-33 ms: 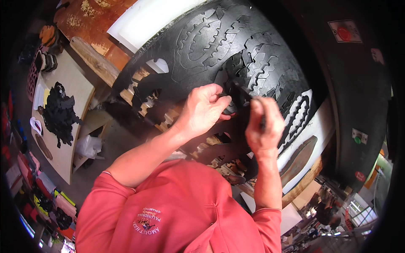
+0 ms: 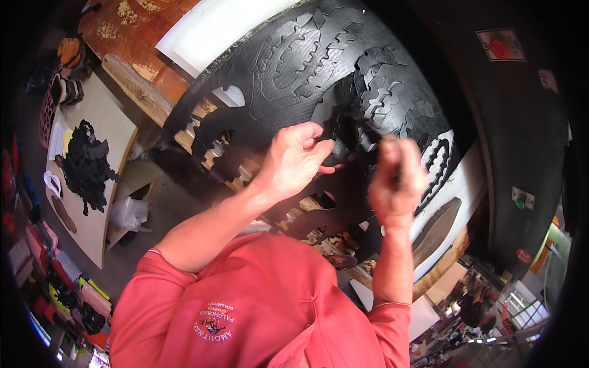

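My left hand [image 2: 297, 153] is closed in a pinch on a dark black cut piece [image 2: 346, 126], held over a large black textured sheet [image 2: 245, 86]. My right hand [image 2: 397, 178] is smeared by motion. Its fingers are curled at the right end of the same dark piece, whose exact outline is lost in shadow. Notched, elongated outlines are cut into the sheet beyond my hands. Several loose black cut pieces [image 2: 383, 83] lie over its right part. Toward my body, the sheet is cut through with openings.
A pale side table [image 2: 116, 116] at left carries a heap of black scraps [image 2: 89, 165]. A white slab [image 2: 199, 37] lies beyond the sheet. Along the right stands a dark machine beam [image 2: 521, 122] with a red button [image 2: 500, 49] and a green button [image 2: 520, 203]. A brown sole-shaped piece [image 2: 437, 230] lies near my right wrist.
My right hand has moved a little to the right, away from my left hand, and the dark material between them has shifted. My left hand has hardly moved.
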The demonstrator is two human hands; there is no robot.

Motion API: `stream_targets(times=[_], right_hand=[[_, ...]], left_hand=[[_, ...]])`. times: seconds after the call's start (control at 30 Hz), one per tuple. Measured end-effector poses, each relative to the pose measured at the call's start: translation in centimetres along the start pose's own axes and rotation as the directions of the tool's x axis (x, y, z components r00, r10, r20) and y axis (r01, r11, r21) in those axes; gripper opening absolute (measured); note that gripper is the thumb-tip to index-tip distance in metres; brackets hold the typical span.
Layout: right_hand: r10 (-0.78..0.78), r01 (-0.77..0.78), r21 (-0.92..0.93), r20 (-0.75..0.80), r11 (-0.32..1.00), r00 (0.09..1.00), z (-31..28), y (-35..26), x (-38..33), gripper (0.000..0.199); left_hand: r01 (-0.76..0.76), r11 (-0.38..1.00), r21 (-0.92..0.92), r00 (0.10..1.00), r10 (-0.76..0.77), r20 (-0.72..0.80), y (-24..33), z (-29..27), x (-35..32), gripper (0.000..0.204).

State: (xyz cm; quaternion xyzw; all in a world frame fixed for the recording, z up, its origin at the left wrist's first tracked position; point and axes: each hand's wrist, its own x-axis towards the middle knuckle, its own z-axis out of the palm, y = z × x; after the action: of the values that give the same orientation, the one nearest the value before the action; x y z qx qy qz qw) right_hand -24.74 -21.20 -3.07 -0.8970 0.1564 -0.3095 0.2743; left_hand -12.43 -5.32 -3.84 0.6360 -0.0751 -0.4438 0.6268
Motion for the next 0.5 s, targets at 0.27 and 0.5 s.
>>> stream_targets(times=[0.27,0.5], right_hand=[[-0.253,0.257,-0.235,0.046,0.937,0.966,-1.0,0.4,2.0,0.017],[-0.158,0.202,-0.083,0.372,0.976,0.915,1.6,-0.5,-1.4,0.058]], left_hand=[[-0.003,1.0,0.0,0.999,0.003,0.05,-0.8,-0.9,-0.2,0.013],[-0.058,0.995,-0.077,0.997,0.061,0.039,-0.6,-0.4,-0.5,0.02]])
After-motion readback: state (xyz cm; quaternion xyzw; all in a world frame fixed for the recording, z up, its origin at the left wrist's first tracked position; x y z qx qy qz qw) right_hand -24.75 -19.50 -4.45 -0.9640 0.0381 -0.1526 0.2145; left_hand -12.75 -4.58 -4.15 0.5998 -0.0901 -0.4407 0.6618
